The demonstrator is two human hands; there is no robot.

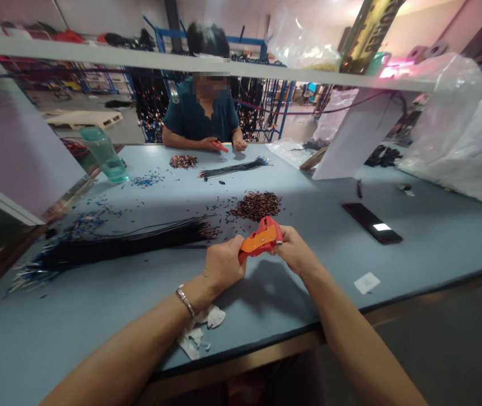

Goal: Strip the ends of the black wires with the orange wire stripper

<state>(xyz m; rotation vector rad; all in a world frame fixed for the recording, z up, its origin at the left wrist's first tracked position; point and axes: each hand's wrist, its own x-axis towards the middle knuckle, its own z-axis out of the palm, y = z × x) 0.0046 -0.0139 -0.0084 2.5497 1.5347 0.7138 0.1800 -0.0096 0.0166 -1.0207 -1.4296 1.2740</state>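
Note:
Both of my hands hold an orange and red hand tool [261,239] above the blue table [435,248]. My left hand [222,265], with a bracelet at the wrist, grips its handle end. My right hand [293,249] closes on its head end. Just beyond the tool lies a heap of small dark red pieces [256,204]. A long bundle of black wires [114,248] stretches across the table to the left of my hands.
A black phone [372,223] lies to the right, a white slip [366,282] near the front edge, crumpled white material [200,330] under my left forearm. A green bottle [104,153] stands far left. Across the table a person [203,115] handles a red tool, beside another wire bundle [234,168].

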